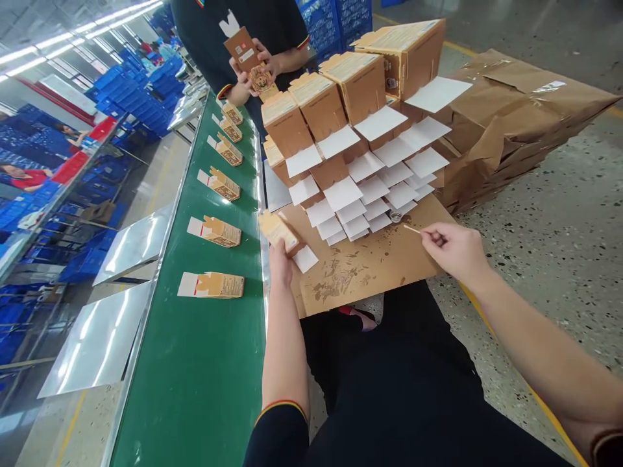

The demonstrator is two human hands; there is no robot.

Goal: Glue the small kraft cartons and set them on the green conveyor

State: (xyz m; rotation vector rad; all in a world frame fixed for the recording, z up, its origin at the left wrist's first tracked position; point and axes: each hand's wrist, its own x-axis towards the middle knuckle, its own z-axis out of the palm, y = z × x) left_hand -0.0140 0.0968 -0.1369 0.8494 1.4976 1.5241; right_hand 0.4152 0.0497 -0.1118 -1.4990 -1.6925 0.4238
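My left hand (281,263) is closed around a small brown cardboard box (280,231) with a white flap, held over the left edge of the cardboard-topped table (374,259). On the right, my right hand (452,250) pinches a thin pale stick (413,229), its tip pointing left over the cardboard. Close to that tip sits a small round metal-rimmed container (395,216); its contents are too small to make out. Behind both hands rises a stack of brown boxes (324,104), their white flaps (343,191) sticking out toward me.
A green conveyor belt (195,363) on my left carries several flapped boxes (219,285) in a row. Across the stack a co-worker's hands (263,65) hold another box (243,50). Brown paper-wrapped bundles (516,123) stand at the right, with blue crates (335,26) behind.
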